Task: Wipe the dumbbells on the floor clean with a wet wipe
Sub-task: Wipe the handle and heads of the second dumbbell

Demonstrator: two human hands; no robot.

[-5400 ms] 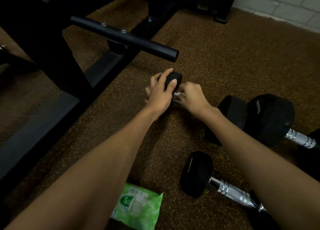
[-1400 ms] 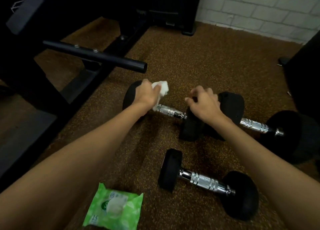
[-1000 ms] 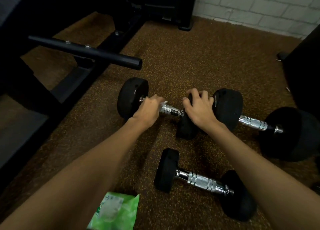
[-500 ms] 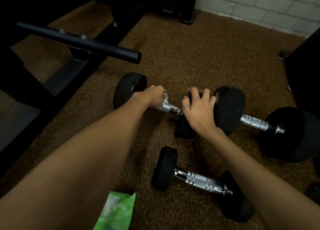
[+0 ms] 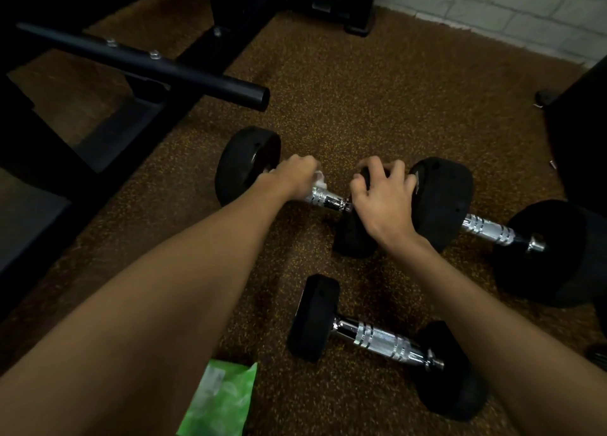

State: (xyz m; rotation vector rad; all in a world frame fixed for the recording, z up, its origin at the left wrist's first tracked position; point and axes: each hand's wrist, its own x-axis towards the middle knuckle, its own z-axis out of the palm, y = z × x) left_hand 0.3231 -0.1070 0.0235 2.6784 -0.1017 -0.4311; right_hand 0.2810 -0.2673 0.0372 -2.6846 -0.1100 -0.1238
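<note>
Three black dumbbells with chrome handles lie on the brown speckled floor. My left hand (image 5: 295, 178) is closed around a white wet wipe (image 5: 319, 182) pressed on the chrome handle of the far-left dumbbell (image 5: 246, 163), close to its left head. My right hand (image 5: 381, 199) grips that dumbbell's right head from above, hiding most of it. A larger dumbbell (image 5: 486, 232) lies just to the right, its near head touching my right hand's fingers. A third dumbbell (image 5: 377, 337) lies nearer to me, untouched.
A green wet wipe pack (image 5: 220, 399) lies on the floor under my left forearm. A black bench frame with a round bar (image 5: 147, 64) stands at the left. A dark object (image 5: 581, 133) stands at the right edge. A white brick wall (image 5: 525, 12) runs behind.
My left hand lifted the wipe off the left head and brought it down around the chrome handle, sliding along it. My right hand stayed on the right head.
</note>
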